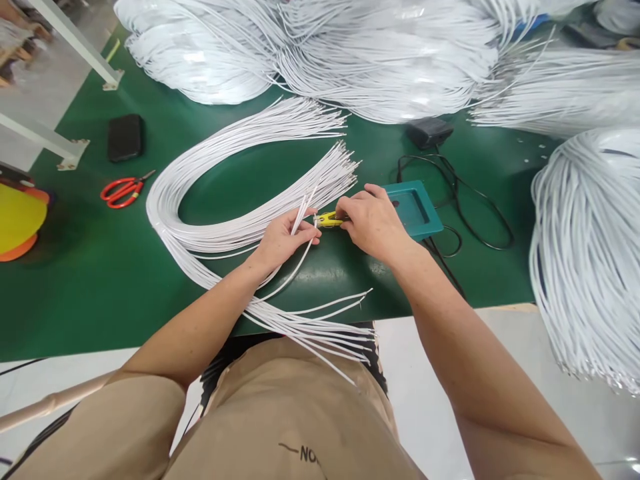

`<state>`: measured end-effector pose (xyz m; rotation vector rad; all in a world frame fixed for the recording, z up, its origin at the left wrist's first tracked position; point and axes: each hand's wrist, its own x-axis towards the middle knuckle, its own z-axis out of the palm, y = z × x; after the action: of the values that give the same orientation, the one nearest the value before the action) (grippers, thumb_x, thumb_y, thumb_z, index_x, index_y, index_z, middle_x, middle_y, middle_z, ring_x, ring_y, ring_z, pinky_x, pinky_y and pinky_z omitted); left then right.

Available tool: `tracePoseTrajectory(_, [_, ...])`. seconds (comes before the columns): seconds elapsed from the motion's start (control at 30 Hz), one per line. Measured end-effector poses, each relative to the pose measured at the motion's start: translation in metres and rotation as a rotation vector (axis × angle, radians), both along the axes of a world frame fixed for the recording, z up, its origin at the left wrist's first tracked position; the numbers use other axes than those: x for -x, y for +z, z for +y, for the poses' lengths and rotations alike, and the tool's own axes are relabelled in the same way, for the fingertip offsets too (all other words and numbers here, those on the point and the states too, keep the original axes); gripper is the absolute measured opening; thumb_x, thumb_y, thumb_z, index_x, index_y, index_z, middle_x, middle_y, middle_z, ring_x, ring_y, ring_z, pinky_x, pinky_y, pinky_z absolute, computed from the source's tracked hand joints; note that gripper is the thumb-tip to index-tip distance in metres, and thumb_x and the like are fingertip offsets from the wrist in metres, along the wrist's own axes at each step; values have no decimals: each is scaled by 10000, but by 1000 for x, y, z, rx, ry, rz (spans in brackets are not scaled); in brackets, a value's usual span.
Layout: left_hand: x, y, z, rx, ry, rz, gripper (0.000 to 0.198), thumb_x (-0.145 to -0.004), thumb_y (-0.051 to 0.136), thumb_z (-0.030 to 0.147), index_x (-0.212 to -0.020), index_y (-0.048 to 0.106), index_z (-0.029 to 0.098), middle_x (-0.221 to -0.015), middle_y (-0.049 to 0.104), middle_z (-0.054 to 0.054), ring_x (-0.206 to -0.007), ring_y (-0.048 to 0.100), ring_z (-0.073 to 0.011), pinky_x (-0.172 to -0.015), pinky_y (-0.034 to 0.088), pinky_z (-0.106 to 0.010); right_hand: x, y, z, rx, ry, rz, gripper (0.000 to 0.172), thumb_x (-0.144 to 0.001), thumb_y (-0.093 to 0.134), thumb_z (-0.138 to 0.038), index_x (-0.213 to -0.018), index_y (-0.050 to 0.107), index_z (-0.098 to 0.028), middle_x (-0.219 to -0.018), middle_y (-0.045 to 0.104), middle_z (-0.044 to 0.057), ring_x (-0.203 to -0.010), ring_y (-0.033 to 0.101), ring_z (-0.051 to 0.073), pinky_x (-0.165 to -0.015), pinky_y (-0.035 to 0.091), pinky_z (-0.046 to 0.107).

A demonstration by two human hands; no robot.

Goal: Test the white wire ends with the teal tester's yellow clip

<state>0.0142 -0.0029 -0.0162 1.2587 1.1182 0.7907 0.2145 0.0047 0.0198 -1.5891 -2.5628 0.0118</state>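
Observation:
Over the middle of the green table, my left hand is closed around a few white wires, whose ends stick up past the fingers. My right hand grips a small yellow hand tool, perhaps snips; the palm hides its rear part. The tool's metal tip meets a wire right at my left fingertips. Behind and left of my left hand lies a curved bundle of white wires, its ends fanned toward the right. Another group of wire ends hangs at the table's front edge, below my left forearm.
Large heaps of white wire fill the back, and another bundle drapes over the right edge. Red-handled scissors and a black box lie left. A teal tray and a black adapter with cable are right.

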Motion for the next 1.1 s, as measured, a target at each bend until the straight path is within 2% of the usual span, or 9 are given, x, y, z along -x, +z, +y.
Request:
tracePoseTrajectory(0.2, [1, -2, 2, -21, 40, 92, 521, -732, 731, 297, -1221, 604, 171, -813, 737, -30, -760, 724, -177, -539, 423, -194, 2, 0, 3, -15, -24, 28, 177, -833, 579, -109, -947, 696, -177, -809, 646, 99, -955, 535, 280, -933, 344, 420])
tracePoseTrajectory(0.43, [-1, -1, 1, 0, 32, 142, 542, -709, 733, 294, -1216, 598, 156, -804, 745, -51, -769, 732, -196, -427, 354, -156, 3, 2, 3, -7, -18, 1, 169, -864, 567, -167, -943, 716, -168, -780, 637, 108, -949, 531, 278, -947, 364, 463])
tracePoseTrajectory(0.57, [0, -1, 1, 35, 6, 68, 545, -717, 738, 297, -1218, 588, 143, -802, 741, -61, -764, 728, -187, -428, 352, -157, -3, 0, -5, -129, -95, 47, 269, -911, 517, -237, -1120, 672, -169, -1081, 689, 130, -1169, 503, 318, -1101, 233, 597])
tracePoseTrajectory(0.67, [3, -4, 3, 50, 9, 23, 527, -710, 751, 281, -1191, 593, 136, -818, 739, -66, -776, 733, -187, -436, 355, -157, -9, -8, -8, -248, -298, 90, 383, -955, 435, -251, -1298, 568, -143, -1368, 575, 171, -1344, 394, 362, -1121, 140, 680])
tracePoseTrajectory(0.73, [4, -5, 4, 74, 13, -8, 504, -706, 754, 269, -1165, 598, 132, -809, 733, -61, -766, 732, -180, -442, 355, -156, -12, -14, -7, -265, -347, 96, 417, -966, 410, -264, -1345, 525, -134, -1431, 522, 194, -1373, 374, 377, -1114, 150, 698])
tracePoseTrajectory(0.83, [7, -4, 6, 118, 14, -56, 489, -699, 763, 255, -1144, 600, 133, -793, 721, -46, -737, 723, -159, -457, 363, -152, -13, -18, -5, -252, -339, 101, 405, -961, 422, -261, -1330, 534, -136, -1416, 537, 194, -1355, 408, 369, -1119, 177, 684])
tracePoseTrajectory(0.97, [16, -4, 6, 108, 15, -131, 517, -701, 781, 269, -1166, 593, 144, -787, 696, -22, -710, 699, -125, -475, 373, -148, 2, -8, -15, -256, -303, 151, 382, -954, 450, -248, -1298, 560, -124, -1384, 563, 186, -1300, 461, 340, -1141, 205, 603])
tracePoseTrajectory(1.03, [20, -4, 5, 78, 3, -198, 536, -712, 787, 292, -1192, 588, 157, -791, 681, -12, -707, 682, -110, -480, 373, -149, 17, -1, -28, -230, -225, 227, 333, -961, 453, -249, -1233, 608, -137, -1266, 640, 160, -1189, 538, 301, -1107, 298, 508])
tracePoseTrajectory(1.1, [24, -5, 5, 50, -27, -263, 545, -730, 782, 308, -1219, 584, 171, -801, 667, -6, -704, 664, -97, -482, 372, -148, 32, 4, -41, -169, -148, 315, 274, -971, 446, -263, -1094, 671, -167, -1061, 703, 122, -1021, 597, 262, -965, 412, 408])
